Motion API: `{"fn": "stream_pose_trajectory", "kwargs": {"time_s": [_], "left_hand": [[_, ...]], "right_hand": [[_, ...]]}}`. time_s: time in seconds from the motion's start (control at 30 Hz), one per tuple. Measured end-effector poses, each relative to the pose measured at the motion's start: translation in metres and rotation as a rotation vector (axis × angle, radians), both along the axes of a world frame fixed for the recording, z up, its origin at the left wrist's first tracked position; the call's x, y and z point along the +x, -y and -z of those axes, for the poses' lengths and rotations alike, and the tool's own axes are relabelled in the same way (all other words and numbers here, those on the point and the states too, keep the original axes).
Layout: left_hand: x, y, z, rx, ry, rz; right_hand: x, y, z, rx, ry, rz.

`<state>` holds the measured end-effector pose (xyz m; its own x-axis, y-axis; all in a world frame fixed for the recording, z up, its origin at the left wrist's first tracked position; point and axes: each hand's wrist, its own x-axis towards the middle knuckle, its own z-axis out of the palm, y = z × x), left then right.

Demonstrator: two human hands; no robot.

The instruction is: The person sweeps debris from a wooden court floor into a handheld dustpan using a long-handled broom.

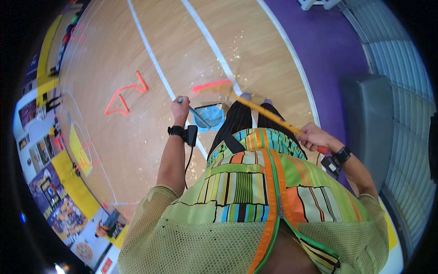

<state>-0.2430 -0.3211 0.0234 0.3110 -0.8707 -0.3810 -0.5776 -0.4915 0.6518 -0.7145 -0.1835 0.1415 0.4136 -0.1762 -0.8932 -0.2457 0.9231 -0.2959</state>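
Note:
My left hand [180, 107] is closed round the upper end of the upright handle of a blue dustpan [214, 113]. The pan rests on the wooden floor just in front of my feet, with greyish matter in its tray. My right hand [314, 136] grips the yellow handle of a broom [269, 115], whose red end sticks out past my wrist. Its handle slants forward to the left, to a head with pink-red bristles [211, 86] just beyond the dustpan; the head is slightly blurred. Pale crumbs [235, 54] lie scattered ahead of the broom.
Orange-red bent tubes [127, 93] lie on the floor to the left. White lines [200, 27] cross the boards. On the right stand a grey padded block [367, 132] and a ribbed wall [401, 82], beside a purple strip [315, 41]. Posters [64, 196] line the far left.

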Motion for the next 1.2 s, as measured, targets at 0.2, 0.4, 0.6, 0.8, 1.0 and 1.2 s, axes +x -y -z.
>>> {"fn": "stream_pose_trajectory", "kwargs": {"time_s": [0.2,0.4,0.6,0.8,1.0,1.2], "left_hand": [[0.017,-0.071,-0.017,0.083,0.162,0.024],[0.029,-0.134,-0.013,0.022,0.287,0.052],[0.056,-0.203,0.000,0.063,0.228,-0.038],[0.095,-0.249,0.031,0.053,0.108,-0.205],[0.129,-0.296,0.023,0.016,0.069,-0.391],[0.175,-0.345,0.019,-0.003,0.042,-0.610]], "right_hand": [[-0.025,0.033,0.017,-0.192,-0.172,0.000],[-0.038,0.090,0.034,-0.230,-0.224,0.270],[0.016,0.137,0.103,-0.441,-0.213,0.304],[0.127,0.119,0.123,-0.270,-0.099,0.252],[0.203,0.088,0.023,-0.089,0.000,-0.008],[0.269,0.107,-0.034,-0.073,0.031,-0.137]]}}
